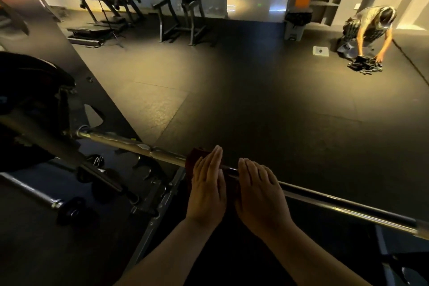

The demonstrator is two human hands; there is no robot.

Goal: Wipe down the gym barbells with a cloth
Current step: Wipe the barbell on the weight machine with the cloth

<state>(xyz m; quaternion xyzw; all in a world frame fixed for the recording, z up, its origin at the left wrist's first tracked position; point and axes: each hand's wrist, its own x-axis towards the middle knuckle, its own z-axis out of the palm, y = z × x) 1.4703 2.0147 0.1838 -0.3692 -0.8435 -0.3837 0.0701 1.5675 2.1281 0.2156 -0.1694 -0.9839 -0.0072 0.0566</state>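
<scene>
A long steel barbell (325, 202) runs from a rack at the left down to the right edge. A dark red cloth (193, 158) is draped over the bar near its middle. My left hand (206, 188) lies flat on the cloth with its fingers straight and together. My right hand (260, 190) rests beside it, palm down over the bar and the cloth's right edge, fingers also extended. Most of the cloth is hidden under both hands. A second barbell (30, 190) lies lower at the left.
A rack frame (58, 109) holds the bar's left end, with a black weight plate (74, 211) and clips below. Black gym machines (181, 7) stand at the far wall. A person (371, 30) crouches on the floor at the far right over dark items.
</scene>
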